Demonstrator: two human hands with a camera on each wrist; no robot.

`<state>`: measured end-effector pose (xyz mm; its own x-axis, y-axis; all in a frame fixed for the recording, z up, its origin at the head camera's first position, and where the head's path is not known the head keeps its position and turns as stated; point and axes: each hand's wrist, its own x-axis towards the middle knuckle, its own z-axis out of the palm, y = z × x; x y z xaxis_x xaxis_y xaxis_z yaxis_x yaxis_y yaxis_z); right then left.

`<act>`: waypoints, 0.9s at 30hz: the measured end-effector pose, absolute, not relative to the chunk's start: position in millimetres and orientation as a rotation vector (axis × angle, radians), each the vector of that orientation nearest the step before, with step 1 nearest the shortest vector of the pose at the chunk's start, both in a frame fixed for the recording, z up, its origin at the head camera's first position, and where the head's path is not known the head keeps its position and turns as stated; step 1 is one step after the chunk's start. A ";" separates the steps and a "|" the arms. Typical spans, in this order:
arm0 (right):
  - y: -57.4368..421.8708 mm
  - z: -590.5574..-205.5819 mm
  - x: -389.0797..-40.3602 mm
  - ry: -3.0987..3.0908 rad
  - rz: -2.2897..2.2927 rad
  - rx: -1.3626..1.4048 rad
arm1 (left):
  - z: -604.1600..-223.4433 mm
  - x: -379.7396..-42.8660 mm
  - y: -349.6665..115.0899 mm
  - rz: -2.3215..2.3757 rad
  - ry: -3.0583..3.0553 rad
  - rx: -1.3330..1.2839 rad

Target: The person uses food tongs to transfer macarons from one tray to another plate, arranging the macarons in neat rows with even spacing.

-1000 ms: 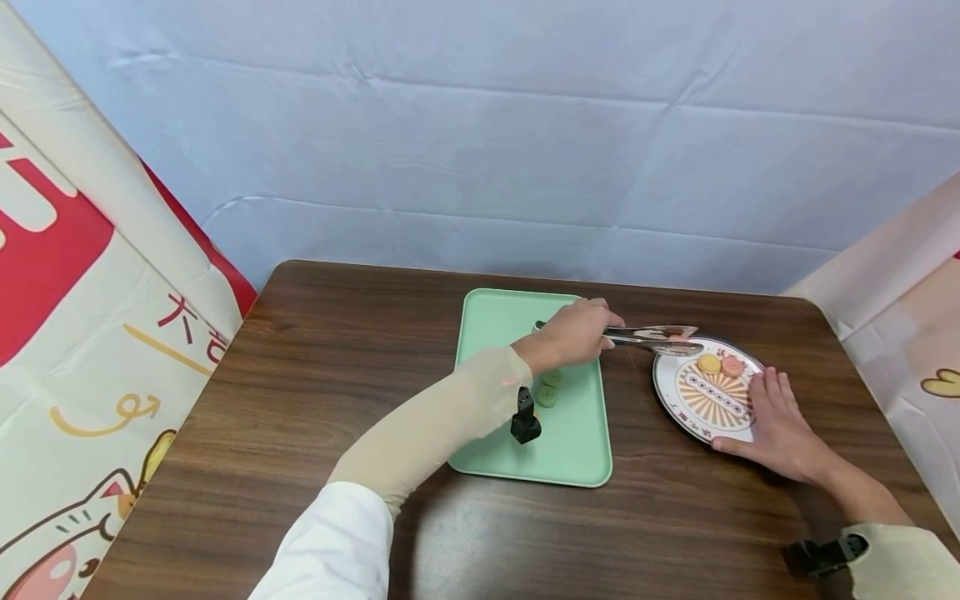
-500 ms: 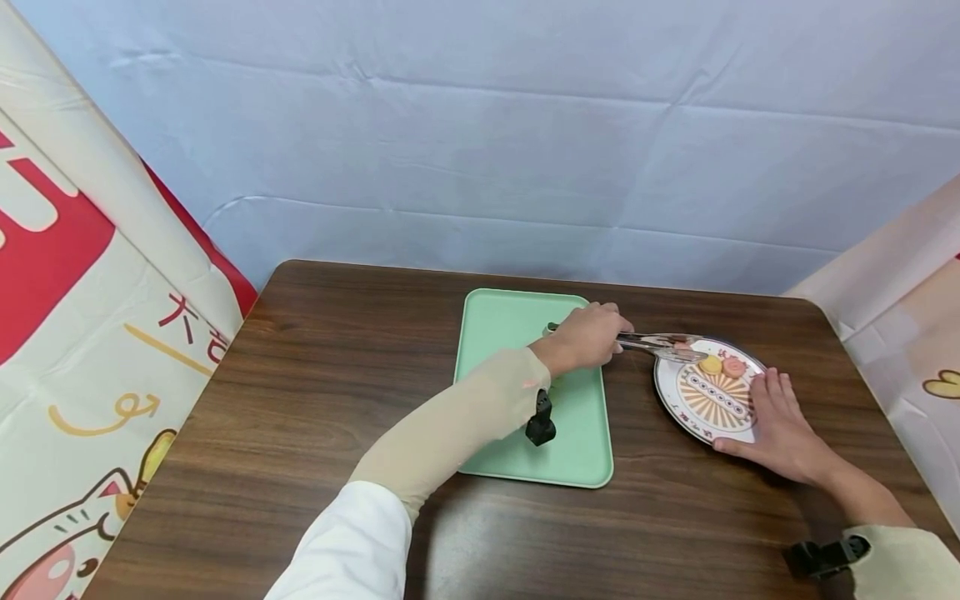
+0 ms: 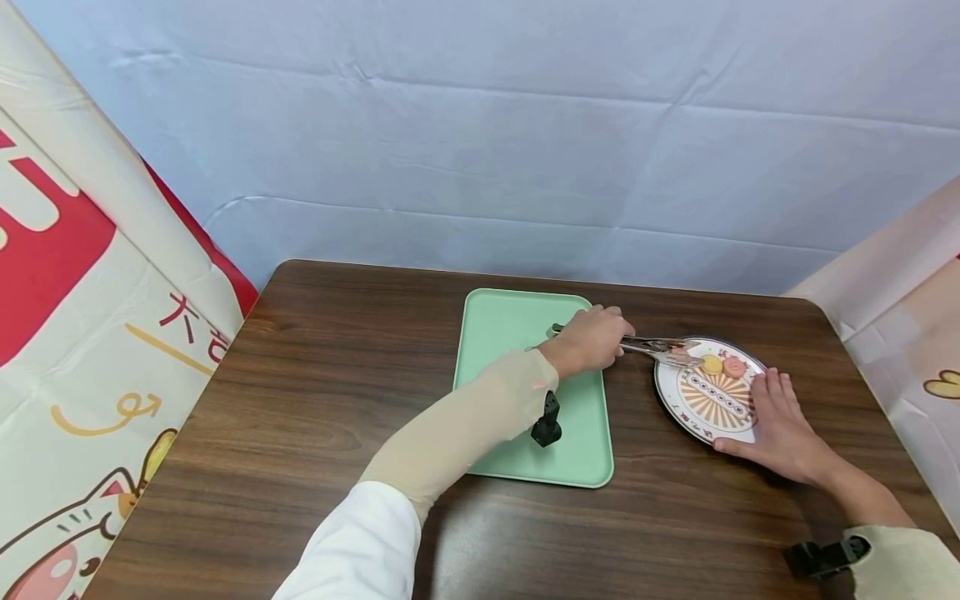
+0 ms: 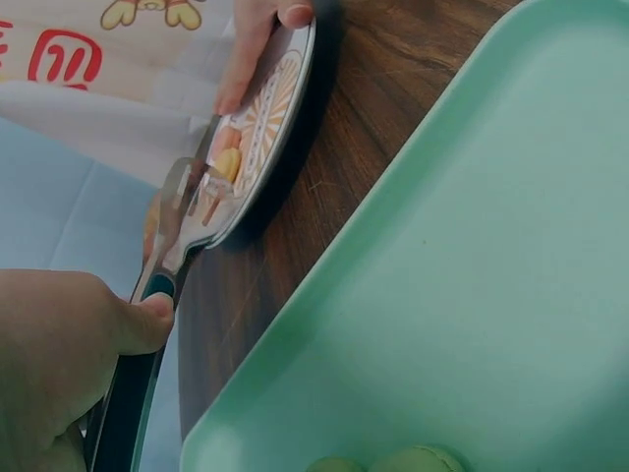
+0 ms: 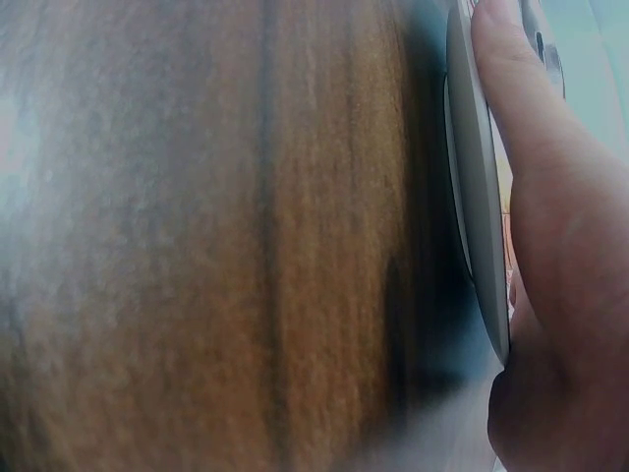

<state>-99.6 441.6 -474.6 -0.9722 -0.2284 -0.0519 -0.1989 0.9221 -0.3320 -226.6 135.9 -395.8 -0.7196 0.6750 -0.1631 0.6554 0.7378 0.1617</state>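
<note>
Nearest are a white fabric sleeve (image 3: 356,542) and, past it, a beige fabric sleeve (image 3: 472,412) on the left arm, with a black wrist camera mount (image 3: 547,425). Under them spreads a dark brown wood-grain table (image 3: 337,358).

A pale green rectangular tray (image 3: 577,450) lies beneath the left forearm; the left wrist view catches two round green discs (image 4: 421,460) on it. Beyond its right edge, the right hand (image 3: 783,433) rests, fingers straight and thumb apart, on the near right rim of a round white plate (image 3: 675,392) with a dark edge. Red characters run round the plate's border, too small to read; its middle carries an orange sunburst crossed by a pale oval band of small circles.

The left hand (image 3: 595,337), over the tray's right side, grips shiny metal tongs with black handles (image 4: 159,283), whose tips reach over the plate's left part. Beside them on the plate sit a yellow round disc (image 3: 711,364) and a pink round disc (image 3: 734,367), side by side; a pinkish patch at the tips may be another piece or a reflection.

On the white printed cloth (image 3: 112,292) at the left, a red 大 (image 3: 180,317) reads clearly, the next character cut by a fold. Farthest hangs a creased pale blue cloth (image 3: 480,150).
</note>
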 end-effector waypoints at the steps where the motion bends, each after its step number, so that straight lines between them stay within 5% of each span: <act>1: 441.5 -474.7 -99.6 2.993 -0.504 -0.334 | -396.1 -226.9 136.4 0.135 2.729 1.053; 27: 442.1 -475.1 -100.4 2.982 -0.494 -0.331 | -394.9 -226.1 143.9 0.047 2.731 1.014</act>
